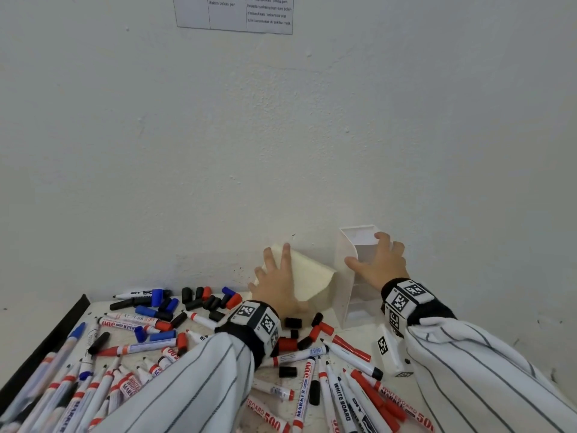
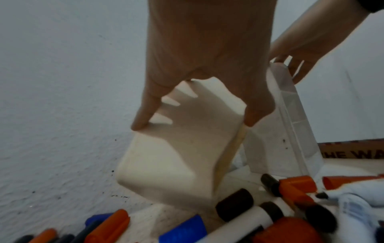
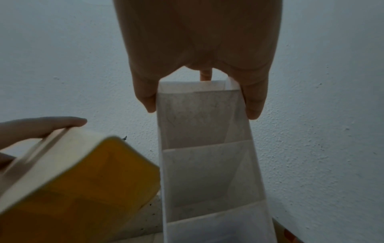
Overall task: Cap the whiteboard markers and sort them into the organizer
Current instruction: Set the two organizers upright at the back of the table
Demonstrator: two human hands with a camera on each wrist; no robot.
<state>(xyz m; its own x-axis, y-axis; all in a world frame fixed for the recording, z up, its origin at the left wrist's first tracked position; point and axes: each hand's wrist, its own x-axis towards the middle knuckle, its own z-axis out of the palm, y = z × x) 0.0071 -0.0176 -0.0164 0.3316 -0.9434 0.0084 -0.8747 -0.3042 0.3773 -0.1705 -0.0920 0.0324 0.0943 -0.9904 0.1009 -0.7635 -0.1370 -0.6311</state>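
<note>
My left hand [image 1: 274, 276] grips a cream box-shaped organizer [image 1: 309, 276], thumb and fingers spread across its sides. The cream organizer [image 2: 170, 161] is tilted, raised off the table near the wall; its yellowish face [image 3: 79, 180] shows in the right wrist view. My right hand [image 1: 377, 260] holds the top of a white translucent tiered organizer [image 1: 352, 295], thumb on one side wall and fingers on the other. Its compartments [image 3: 205, 148] look empty. Uncapped whiteboard markers [image 1: 343, 385] and loose red, blue and black caps [image 1: 203, 300] lie scattered over the table.
A white wall rises directly behind both organizers, with a printed sheet [image 1: 234, 14] high on it. A small white tagged block [image 1: 388, 348] lies under my right wrist. The table's black edge [image 1: 46, 339] runs along the left. A cardboard box [image 2: 353, 152] sits beyond the white organizer.
</note>
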